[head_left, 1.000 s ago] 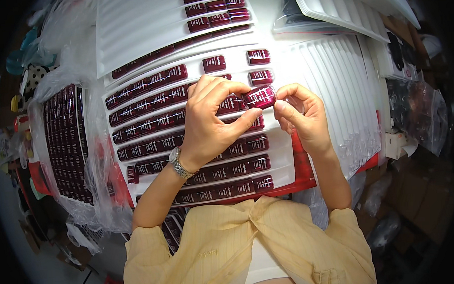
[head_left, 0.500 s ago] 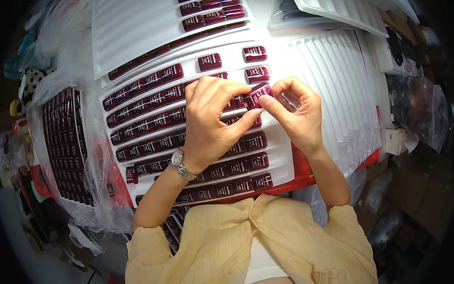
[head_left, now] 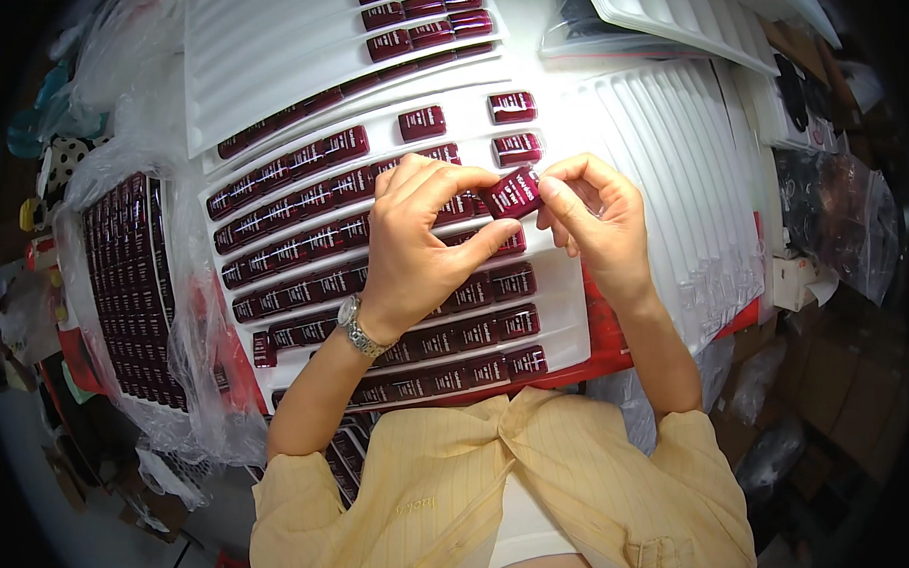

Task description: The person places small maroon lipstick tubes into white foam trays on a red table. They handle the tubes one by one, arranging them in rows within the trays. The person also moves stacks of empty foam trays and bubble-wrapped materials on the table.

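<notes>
A small dark red box (head_left: 512, 194) with pale print is held tilted above the white ribbed tray (head_left: 566, 325). Thumb and fingers of my left hand (head_left: 420, 240) grip its left end. At its right corner, the thumb and forefinger of my right hand (head_left: 601, 224) pinch the edge, the other fingers curled beneath. Matching boxes (head_left: 303, 241) lie in curved rows in the tray, some hidden under my left hand. Two single boxes, one a dark red box (head_left: 516, 148), sit just beyond the held one.
Another white tray (head_left: 266, 60) with some dark red boxes lies at the far side. Stacked ribbed trays (head_left: 662, 197) stand to the right. On the left, clear plastic film (head_left: 191, 323) surrounds a filled stack of dark red boxes (head_left: 130, 295). A red surface (head_left: 607, 349) shows along the near edge.
The held box has turned so its printed face shows more. My right fingers have closed in at its corner, and the clear film seen by them earlier no longer shows.
</notes>
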### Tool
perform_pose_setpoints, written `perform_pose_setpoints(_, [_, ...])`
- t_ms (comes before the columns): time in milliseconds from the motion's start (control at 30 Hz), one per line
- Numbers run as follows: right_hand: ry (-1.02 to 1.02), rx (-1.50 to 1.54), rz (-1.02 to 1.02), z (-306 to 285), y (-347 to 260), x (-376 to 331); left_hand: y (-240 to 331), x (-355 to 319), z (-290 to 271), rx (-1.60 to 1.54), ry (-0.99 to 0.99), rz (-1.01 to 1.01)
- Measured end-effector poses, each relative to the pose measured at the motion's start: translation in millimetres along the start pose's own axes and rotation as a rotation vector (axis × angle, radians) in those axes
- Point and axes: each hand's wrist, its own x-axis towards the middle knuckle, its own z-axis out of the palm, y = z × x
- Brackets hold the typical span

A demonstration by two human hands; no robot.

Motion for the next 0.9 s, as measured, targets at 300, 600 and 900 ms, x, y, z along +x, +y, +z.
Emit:
perform_pose_setpoints(300, [-0.07, 0.041, 0.062, -21.6, -8.7, -7.0, -0.3, -8.8, -3.4, -0.059, 0.046, -0.012])
perform_pose_setpoints(600, [-0.192, 0.083, -0.018, 1.8, -11.0, -16.1, 14.9, -20.2, -4.7, -0.045, 0.14, 0.021])
perform_pose_setpoints(900, [-0.199, 0.079, 0.012, 3.7, -9.2, -16.1, 13.3, -24.0, -9.3, -0.022, 0.121, 0.058])
